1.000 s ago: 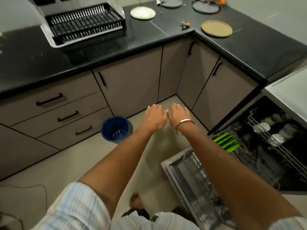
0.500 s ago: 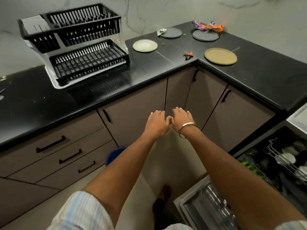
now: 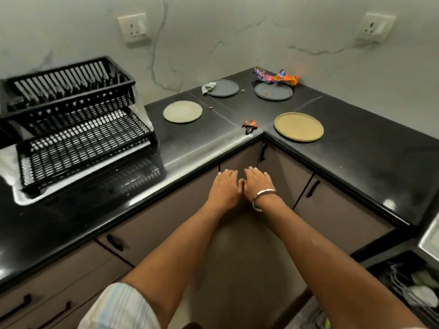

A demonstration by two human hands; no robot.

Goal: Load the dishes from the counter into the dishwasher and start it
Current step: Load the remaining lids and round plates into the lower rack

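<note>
Hands first: your left hand (image 3: 224,186) and right hand (image 3: 257,182) are stretched out ahead of you, palms down, fingers straight and relaxed, side by side with the thumbs touching or nearly so. Neither grip holds anything; both are released, hanging in the air in front of the brown cabinet doors (image 3: 166,217) just below the edge of the black counter (image 3: 380,162). A metal bangle (image 3: 262,198) sits on your right wrist. Beyond your fingertips, up on the counter, lie four plates, all flat and well apart from one another. The tan plate (image 3: 298,126) is past your right hand and a little to its right, near the counter's inner corner. The pale plate (image 3: 182,111) is past your left hand and slightly to its left. Farther back, toward the wall, are two dark grey plates: one (image 3: 223,87) beyond your left hand and one (image 3: 273,91) beyond your right. A green wrapper (image 3: 208,87) touches the left dark plate's edge, bright crumpled wrappers (image 3: 275,77) lie just behind the right one, and a small orange wrapper (image 3: 249,125) lies between the pale and tan plates. Well to the left of your left hand stands a black two-tier dish rack (image 3: 76,129). Low and far to the right of your right hand, the open dishwasher (image 3: 408,283) shows a wire rack with some pale dishes, too blurred to name.
</note>
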